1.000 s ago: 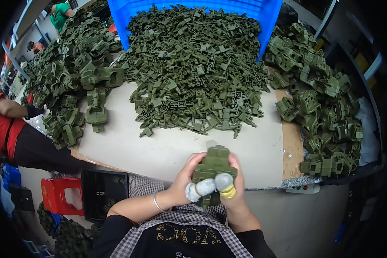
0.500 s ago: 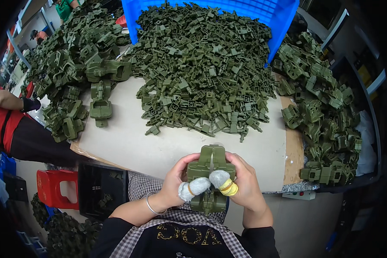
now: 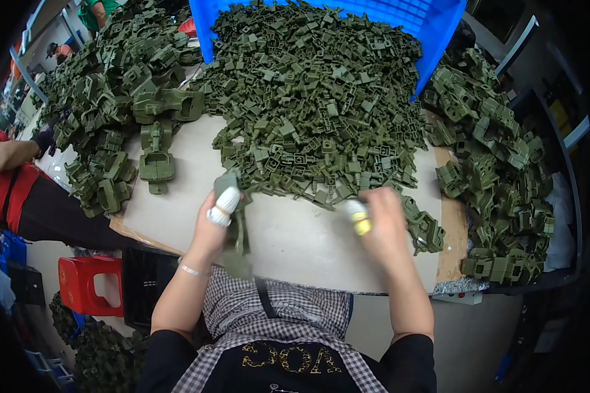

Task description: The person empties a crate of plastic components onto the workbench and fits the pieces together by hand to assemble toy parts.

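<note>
On the left side of the worktable, my left hand (image 3: 211, 226) is closed round a long olive-green plastic part (image 3: 238, 239), blurred by motion. White wrapping covers that thumb. My right hand (image 3: 381, 226) is over the table at the front edge of a heap of small green plastic pieces (image 3: 314, 124). Its thumb is wrapped in white and yellow, and its fingers are too smeared to read. Just right of this hand, a larger green plastic part (image 3: 425, 226) lies on the table. Whether my right hand touches it cannot be told.
A blue plastic bin (image 3: 432, 46) lies behind the heap. Bigger green parts pile up at left (image 3: 105, 98) and at right (image 3: 488, 150). Below left are a red stool (image 3: 88, 288) and a black crate (image 3: 144, 288). A co-worker's arm (image 3: 13, 154) is at far left.
My hands have come apart from the green part they both held near my body. The left moved forward and left with a part; the right moved right. A part now lies beside it.
</note>
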### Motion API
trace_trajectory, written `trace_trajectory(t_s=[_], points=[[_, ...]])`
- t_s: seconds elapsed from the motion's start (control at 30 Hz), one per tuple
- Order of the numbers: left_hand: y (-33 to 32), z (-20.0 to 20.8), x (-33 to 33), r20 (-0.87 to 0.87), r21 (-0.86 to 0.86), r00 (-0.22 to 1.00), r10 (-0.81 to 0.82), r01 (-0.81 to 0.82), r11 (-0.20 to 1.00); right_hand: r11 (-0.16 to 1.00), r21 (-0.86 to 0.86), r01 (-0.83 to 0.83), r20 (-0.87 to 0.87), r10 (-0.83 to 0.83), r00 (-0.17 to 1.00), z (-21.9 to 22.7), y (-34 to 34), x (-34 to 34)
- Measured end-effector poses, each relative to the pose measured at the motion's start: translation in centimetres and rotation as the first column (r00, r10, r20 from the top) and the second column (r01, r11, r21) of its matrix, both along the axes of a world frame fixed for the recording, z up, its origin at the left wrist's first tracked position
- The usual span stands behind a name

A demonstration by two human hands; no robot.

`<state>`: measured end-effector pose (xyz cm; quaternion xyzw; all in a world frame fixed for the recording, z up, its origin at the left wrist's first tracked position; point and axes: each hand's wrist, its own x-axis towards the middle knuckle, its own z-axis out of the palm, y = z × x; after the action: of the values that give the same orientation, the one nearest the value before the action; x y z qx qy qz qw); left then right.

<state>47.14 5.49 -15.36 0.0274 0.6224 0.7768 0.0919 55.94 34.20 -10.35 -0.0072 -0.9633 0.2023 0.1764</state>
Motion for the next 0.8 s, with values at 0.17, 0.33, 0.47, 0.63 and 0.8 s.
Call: trace_trajectory(t_s=[0.17,0.33,0.47,0.63,0.8], points=[[2.4,-0.3,-1.7,-0.089,-0.060,0.990,-0.105,0.100,0.993,0.987,0.163,-0.004,0.057,-0.005,0.998,-4.9,-3.5,-2.2],[0.8,1.7,1.4,0.232,0.323,0.930,-0.285,0.203,0.924,0.999,0.045,-0.022,0.042,0.020,0.999,-3.6,-3.1,0.1],[1.3,2.5,4.5,0.299,0.373,0.827,-0.476,0.358,0.856,0.730,-0.681,-0.063,0.207,0.275,0.939,-0.5,-4.3,2.5],[2.2,2.4,7.2,0.139,0.168,0.874,-0.465,0.442,0.881,0.808,-0.547,-0.219,0.258,0.412,0.874,0.3,-5.9,3.1],[1.3,0.8,10.1,-0.238,-0.312,0.803,-0.546,0.469,0.826,0.765,-0.583,-0.274,0.310,0.521,0.795,-0.5,-6.1,5.1]])
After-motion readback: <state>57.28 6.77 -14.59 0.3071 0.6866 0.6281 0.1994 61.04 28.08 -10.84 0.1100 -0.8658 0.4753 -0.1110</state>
